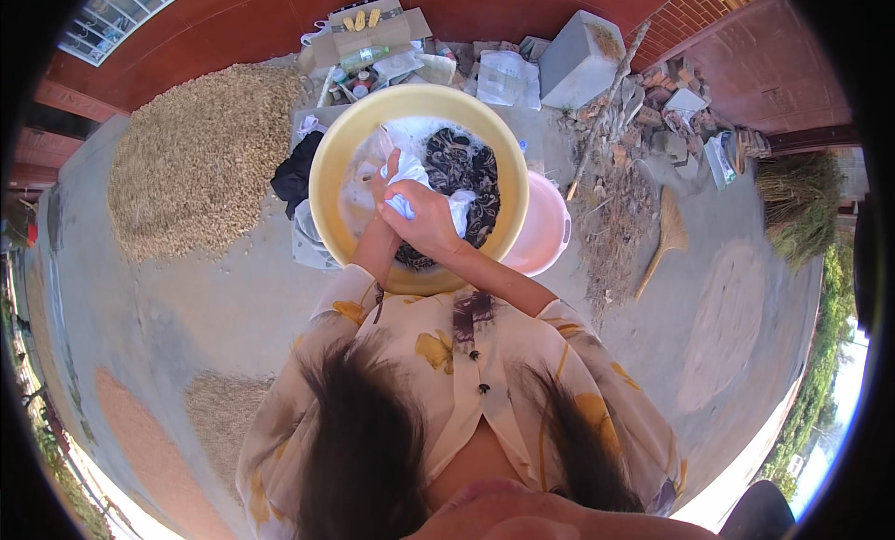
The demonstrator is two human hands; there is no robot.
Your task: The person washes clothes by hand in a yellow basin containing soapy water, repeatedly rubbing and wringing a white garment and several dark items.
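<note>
A large yellow plastic basin [419, 95] holds sudsy water and, on its right side, a dark patterned cloth [482, 169]. Over the basin, my left hand [387, 190] and my right hand [424, 218] are close together, both closed around a bunched white cloth [407, 171]. One end of that cloth shows beyond my right hand, above the dark cloth. Some pale fabric lies in the suds near the basin's upper left. My right hand partly hides the white cloth between the two hands.
A pink basin [552, 225] stands behind the yellow one at right. Dark clothing [299, 169] lies at its left. Farther out are a heap of peanut-like pods [203, 155], a cardboard box [391, 33], a white block [577, 68], broken bricks [650, 114] and a straw broom [671, 225].
</note>
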